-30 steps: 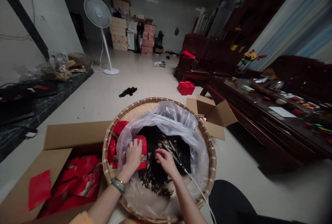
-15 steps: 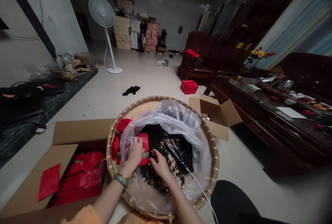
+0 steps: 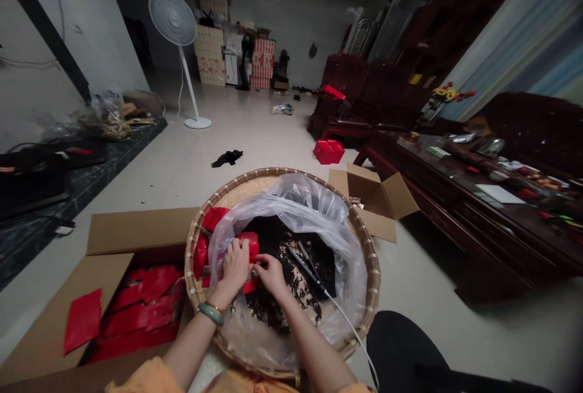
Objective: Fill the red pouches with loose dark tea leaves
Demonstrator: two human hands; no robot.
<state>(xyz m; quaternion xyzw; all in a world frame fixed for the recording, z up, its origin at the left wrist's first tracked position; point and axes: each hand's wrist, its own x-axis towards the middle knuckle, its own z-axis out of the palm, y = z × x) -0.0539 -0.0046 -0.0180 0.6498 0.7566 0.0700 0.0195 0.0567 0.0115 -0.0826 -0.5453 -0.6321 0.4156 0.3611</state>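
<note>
My left hand (image 3: 235, 266) grips a red foil packet (image 3: 249, 246) upright over the basket. My right hand (image 3: 268, 274) is pinched at the packet's edge, and I cannot tell if tea is in its fingers. Loose dark tea leaves (image 3: 273, 238) lie in a clear plastic bag (image 3: 291, 198) lining a round woven bamboo basket (image 3: 197, 271). A metal tool with a white cord (image 3: 305, 266) rests on the tea, right of my right hand. More red packets (image 3: 212, 218) lie at the bag's left side.
An open cardboard box (image 3: 136, 229) of red packets (image 3: 136, 314) stands left of the basket. Another flattened-open carton (image 3: 378, 198) is behind it on the right. A dark wooden table (image 3: 455, 198) runs along the right, and a black stool (image 3: 401, 344) is at the lower right.
My right hand has moved left out of the tea and now meets the red packet beside my left hand. The view has shifted slightly.
</note>
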